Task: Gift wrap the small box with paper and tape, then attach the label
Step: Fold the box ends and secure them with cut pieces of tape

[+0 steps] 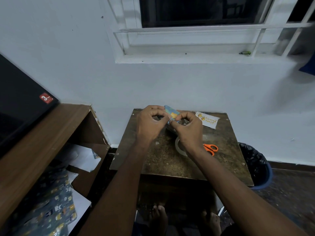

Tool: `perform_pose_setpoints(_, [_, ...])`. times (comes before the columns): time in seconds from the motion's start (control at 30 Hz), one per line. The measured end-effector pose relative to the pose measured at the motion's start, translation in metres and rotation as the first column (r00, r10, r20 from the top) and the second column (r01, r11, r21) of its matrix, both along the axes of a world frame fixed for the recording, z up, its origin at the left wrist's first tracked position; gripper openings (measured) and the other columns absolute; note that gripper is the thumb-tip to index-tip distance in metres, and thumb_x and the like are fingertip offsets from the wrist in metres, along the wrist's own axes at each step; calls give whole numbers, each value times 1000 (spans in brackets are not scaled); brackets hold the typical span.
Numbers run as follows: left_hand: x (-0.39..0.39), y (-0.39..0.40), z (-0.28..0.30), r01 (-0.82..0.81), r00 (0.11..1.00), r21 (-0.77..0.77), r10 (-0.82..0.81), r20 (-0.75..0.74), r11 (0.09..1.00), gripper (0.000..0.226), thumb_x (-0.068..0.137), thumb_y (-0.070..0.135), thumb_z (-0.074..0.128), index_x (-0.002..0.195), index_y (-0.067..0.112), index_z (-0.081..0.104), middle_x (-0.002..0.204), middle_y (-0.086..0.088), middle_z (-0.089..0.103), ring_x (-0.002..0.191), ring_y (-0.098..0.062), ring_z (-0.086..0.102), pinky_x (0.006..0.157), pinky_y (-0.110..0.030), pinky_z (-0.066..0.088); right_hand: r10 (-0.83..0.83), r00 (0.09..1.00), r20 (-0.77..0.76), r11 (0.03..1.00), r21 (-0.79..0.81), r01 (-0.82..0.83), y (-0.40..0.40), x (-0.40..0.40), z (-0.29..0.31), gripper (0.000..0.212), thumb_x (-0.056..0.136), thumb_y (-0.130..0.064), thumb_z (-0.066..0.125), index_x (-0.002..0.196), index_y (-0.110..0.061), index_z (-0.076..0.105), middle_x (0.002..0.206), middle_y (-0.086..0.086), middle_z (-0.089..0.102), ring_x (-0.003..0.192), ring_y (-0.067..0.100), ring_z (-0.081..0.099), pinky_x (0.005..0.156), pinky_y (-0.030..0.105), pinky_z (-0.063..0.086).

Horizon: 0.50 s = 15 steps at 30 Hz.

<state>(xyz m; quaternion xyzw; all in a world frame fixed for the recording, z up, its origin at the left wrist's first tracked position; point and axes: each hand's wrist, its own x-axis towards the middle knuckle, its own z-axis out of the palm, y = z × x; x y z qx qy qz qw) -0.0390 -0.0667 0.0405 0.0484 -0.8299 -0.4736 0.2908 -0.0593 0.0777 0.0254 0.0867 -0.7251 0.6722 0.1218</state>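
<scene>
While both hands work above the far edge of the table (170, 160), the box (172, 113), wrapped in blue paper with a yellow figure on it, is held up between them, tilted. Left hand (150, 123): fingers curled, pinching the box's left end. Right hand (189, 130): thumb and forefinger pinching the near lower corner of the box. Label (207, 119): white, gold lettering that seems to read "Happy Birthday" upside down, lying flat just right of the hands at the table's back. Tape roll (178, 145): clear, flat on the table, partly under the right wrist. Scissors (211, 148): orange handles, beside the tape. Paper sheet (51, 206): blue, patterned, on the shelf at left. Black box (22, 106): red sticker marked "3". Bin (255, 166): black liner, right of the table.
</scene>
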Motion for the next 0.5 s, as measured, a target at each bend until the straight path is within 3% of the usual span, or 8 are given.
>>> perform_pose_setpoints(0.13, [-3,-1,-2,19,999,117,-23,34,993,60,81,11,90,135,14,64,114,3,73,102,2,73,87,-16,58,25,1000,-7,1000,0,-25,2,-2,-1,17,76,-8,86,75,-12,69,74,-18,67,70,-1,59,63,20,48])
perform_pose_setpoints(0.23, [-3,0,-1,-6,999,80,3,32,997,48,87,6,83,131,14,67,115,2,74,100,-1,74,81,-8,53,64,998,14,998,14,-64,5,-4,-3,18,76,-9,86,78,-14,69,78,-13,70,66,5,57,60,27,48])
perform_pose_setpoints(0.3, [-1,1,1,-27,1000,43,26,18,999,34,93,4,75,126,13,72,116,1,75,96,0,73,78,-4,49,117,993,33,993,30,-118,10,-7,-5,24,74,-10,87,84,-17,67,94,-9,75,69,11,61,64,31,52])
perform_pose_setpoints(0.4, [-1,4,2,-9,1000,40,9,5,999,32,95,3,71,125,15,73,116,2,75,94,2,72,79,-7,51,150,989,1,981,127,-149,17,-10,-7,43,68,-11,93,96,-21,62,113,-4,71,98,15,69,79,32,56])
perform_pose_setpoints(0.5, [1,7,2,14,999,7,-14,-35,1000,36,93,-2,69,124,14,74,116,0,75,94,0,72,81,-12,55,109,993,-53,971,221,-94,22,-11,-6,46,69,-5,91,98,-22,59,112,-7,67,105,9,64,77,25,53])
